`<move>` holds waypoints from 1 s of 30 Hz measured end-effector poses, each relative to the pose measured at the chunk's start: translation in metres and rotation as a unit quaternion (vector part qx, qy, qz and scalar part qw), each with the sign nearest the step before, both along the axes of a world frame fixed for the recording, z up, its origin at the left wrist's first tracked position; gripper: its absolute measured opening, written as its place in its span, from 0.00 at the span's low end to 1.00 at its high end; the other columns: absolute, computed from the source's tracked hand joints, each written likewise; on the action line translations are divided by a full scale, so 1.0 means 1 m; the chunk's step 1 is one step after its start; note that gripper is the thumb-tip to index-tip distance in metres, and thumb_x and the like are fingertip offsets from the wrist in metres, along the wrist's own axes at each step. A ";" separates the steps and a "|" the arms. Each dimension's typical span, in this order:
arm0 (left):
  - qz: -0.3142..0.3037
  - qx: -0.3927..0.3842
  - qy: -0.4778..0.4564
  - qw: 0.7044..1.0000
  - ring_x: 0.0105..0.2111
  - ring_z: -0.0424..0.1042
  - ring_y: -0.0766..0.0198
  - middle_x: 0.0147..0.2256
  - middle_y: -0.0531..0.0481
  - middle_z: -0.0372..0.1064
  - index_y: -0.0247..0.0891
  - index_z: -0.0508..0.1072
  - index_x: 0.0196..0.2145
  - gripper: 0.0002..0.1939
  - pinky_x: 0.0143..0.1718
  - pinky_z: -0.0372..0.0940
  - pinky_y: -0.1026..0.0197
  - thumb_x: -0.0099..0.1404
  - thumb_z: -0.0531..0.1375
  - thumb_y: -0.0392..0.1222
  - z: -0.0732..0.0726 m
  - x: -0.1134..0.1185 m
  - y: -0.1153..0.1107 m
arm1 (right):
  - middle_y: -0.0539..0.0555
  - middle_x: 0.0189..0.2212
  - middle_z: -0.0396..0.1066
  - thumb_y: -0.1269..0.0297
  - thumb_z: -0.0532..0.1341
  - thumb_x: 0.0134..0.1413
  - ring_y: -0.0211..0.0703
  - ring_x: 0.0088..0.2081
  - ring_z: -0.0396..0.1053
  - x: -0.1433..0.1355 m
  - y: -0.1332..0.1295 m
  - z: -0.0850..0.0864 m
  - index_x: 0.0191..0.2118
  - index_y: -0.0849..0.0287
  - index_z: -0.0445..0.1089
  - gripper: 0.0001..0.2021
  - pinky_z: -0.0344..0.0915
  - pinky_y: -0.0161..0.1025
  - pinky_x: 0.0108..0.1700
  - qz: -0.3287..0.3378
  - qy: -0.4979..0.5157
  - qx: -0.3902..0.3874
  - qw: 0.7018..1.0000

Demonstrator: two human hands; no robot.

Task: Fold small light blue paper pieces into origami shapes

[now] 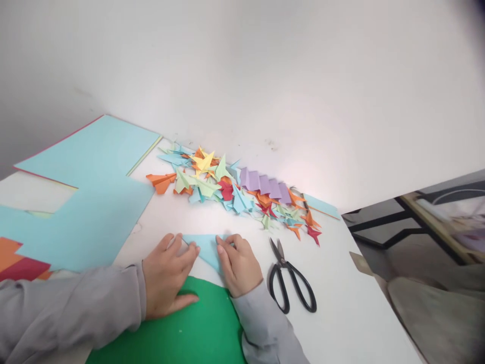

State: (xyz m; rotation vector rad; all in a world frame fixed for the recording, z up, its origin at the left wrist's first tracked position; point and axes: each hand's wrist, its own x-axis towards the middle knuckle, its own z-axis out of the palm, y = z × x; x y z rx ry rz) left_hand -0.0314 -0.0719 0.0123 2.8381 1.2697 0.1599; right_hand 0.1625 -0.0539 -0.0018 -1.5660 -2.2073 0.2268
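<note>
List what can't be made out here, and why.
- Light-blue folded paper, right end: head view, behind the right hand.
- Paper plane pile, count: head view, planes overlap.
- Green sheet, near edge: head view, cut off by the bottom edge.
- Red paper, full outline: head view, cut by left edge.
- Items on the far-right shelf: head view, blurred.

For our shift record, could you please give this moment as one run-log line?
left hand: fingers on triangular blue paper | right hand: fingers also on it | scissors: blades apart, beside right hand
</note>
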 end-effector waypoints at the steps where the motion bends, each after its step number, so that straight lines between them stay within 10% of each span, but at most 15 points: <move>1: 0.001 0.000 0.000 1.000 0.51 0.53 0.42 0.51 0.41 0.61 0.33 0.64 0.51 0.35 0.51 0.44 0.43 0.56 0.47 0.62 0.001 0.000 0.000 | 0.58 0.33 0.63 0.62 0.45 0.59 0.44 0.36 0.62 0.001 0.001 0.001 0.44 0.62 0.69 0.19 0.62 0.40 0.38 -0.003 0.007 -0.012 1.000; 14: 0.039 0.059 -0.001 0.997 0.52 0.56 0.47 0.52 0.35 0.58 0.38 0.61 0.54 0.38 0.53 0.44 0.45 0.54 0.44 0.66 -0.005 -0.001 -0.009 | 0.54 0.33 0.64 0.62 0.44 0.60 0.36 0.32 0.65 0.001 0.003 0.010 0.34 0.59 0.72 0.19 0.59 0.33 0.36 -0.010 -0.040 -0.056 0.998; 30: -0.023 0.059 0.016 0.998 0.50 0.59 0.51 0.50 0.37 0.60 0.34 0.62 0.52 0.36 0.54 0.40 0.42 0.58 0.43 0.64 -0.006 -0.017 0.032 | 0.53 0.37 0.64 0.60 0.42 0.60 0.35 0.31 0.66 -0.007 -0.002 0.011 0.33 0.58 0.71 0.21 0.55 0.34 0.30 -0.083 -0.109 -0.057 0.989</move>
